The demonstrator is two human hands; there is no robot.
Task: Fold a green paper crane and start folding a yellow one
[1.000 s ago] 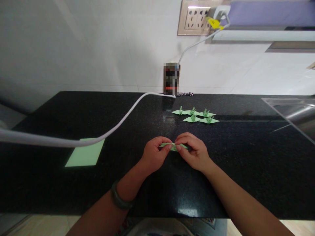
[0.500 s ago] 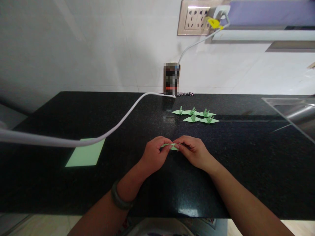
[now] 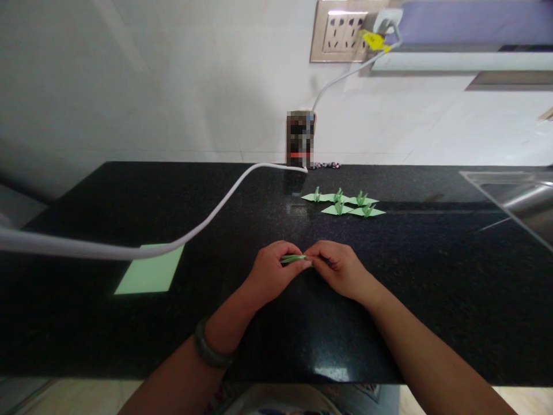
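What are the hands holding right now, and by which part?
Folded green paper, pinched near its right end by the left hand and right hand; exactly which fold they grip is hidden.

Front and centre, the curled bare left hand (image 3: 271, 271) is held with thumb stretched across and forefinger arched above. Opposite, the bare right hand (image 3: 339, 268) is bent into a tight pinch, the fingertips of both crowded together! Steeply inward from below are angled the bare left forearm (image 3: 181, 369) and bare right forearm (image 3: 419, 343).
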